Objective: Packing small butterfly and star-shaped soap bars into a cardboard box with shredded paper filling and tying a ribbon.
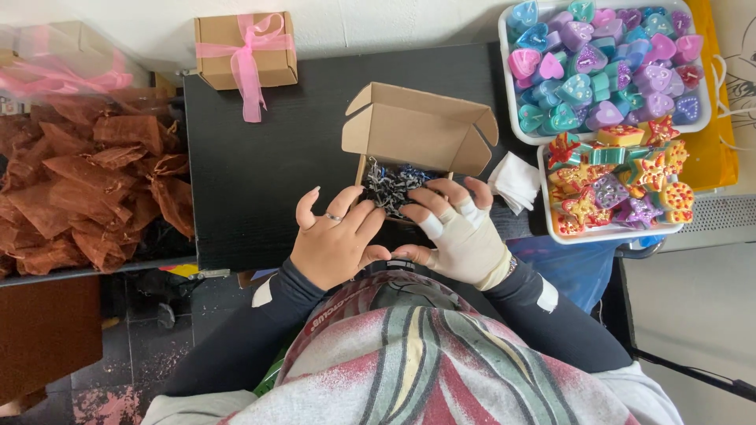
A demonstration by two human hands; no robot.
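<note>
Head view: left hand (335, 240) and bandaged right hand (461, 236), fingers spread, press shredded paper (391, 186) inside one open cardboard box (417, 130) on the worktop (268, 157). Far left: one ribboned box (246, 49). Right: two trays (504, 63) of coloured soaps.

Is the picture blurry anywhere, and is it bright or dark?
Head view: soft, even daylight with no hard shadows; both hands, left and right, and the open box look sharp; the pink wrapping at the top left corner is washed out and hazy; the black table shows no glare.
</note>
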